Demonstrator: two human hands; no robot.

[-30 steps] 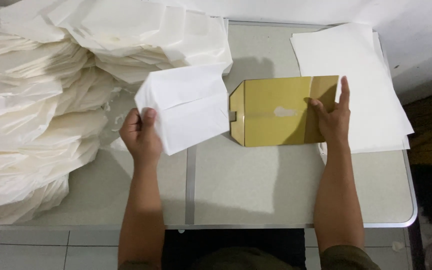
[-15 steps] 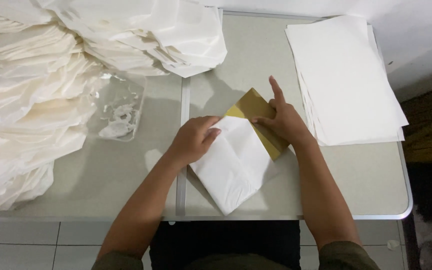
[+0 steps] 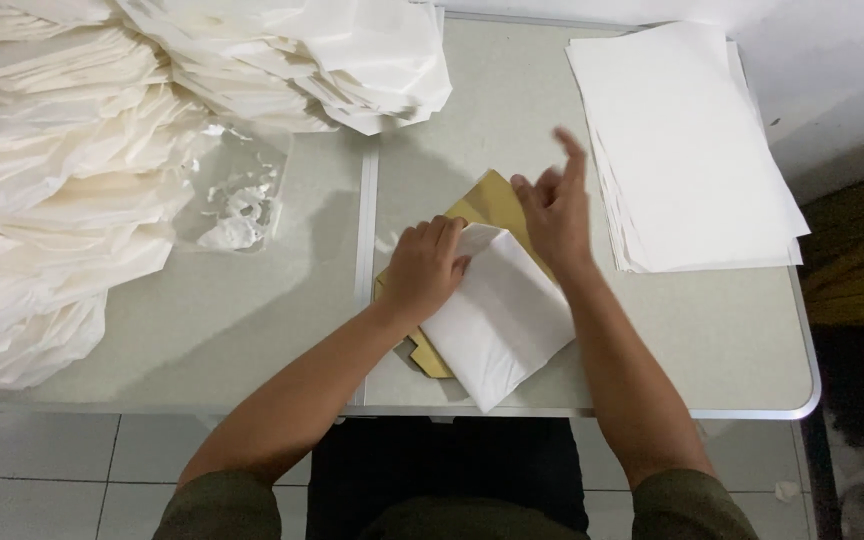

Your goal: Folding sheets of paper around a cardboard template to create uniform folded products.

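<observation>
since the earlier frame the right hand [image 3: 555, 205] has lifted off the work and now hangs just above it, fingers loosely spread and holding nothing, slightly blurred; the folded white paper [image 3: 500, 318] has settled further over the gold card and now runs toward the lower centre of the frame.

item 1 — left hand [image 3: 426, 268]: centre of frame, palm down, fingers flat and pressed together on the upper left end of the folded white paper, pinning it rather than pinching it.

item 2 — folded white paper: centre to lower centre, lying at a slant on top of the gold card, its lower corner close to the near table edge.

item 3 — gold card template [image 3: 487, 200]: mostly covered; one corner shows above the paper at centre, another notched bit shows at the lower left of the paper.

item 4 — stack of flat white sheets [image 3: 682, 150]: upper right of frame, squared up, well apart from the hands.

item 5 — heap of finished white paper pieces [image 3: 72, 180]: fills the left and upper left, spilling toward top centre.

item 6 — clear plastic wrapper [image 3: 237, 195]: left of centre, crumpled, beside the heap.

item 7 — grey folding table [image 3: 252, 330]: bears everything; seam runs down its middle, just left of the left hand.
</observation>
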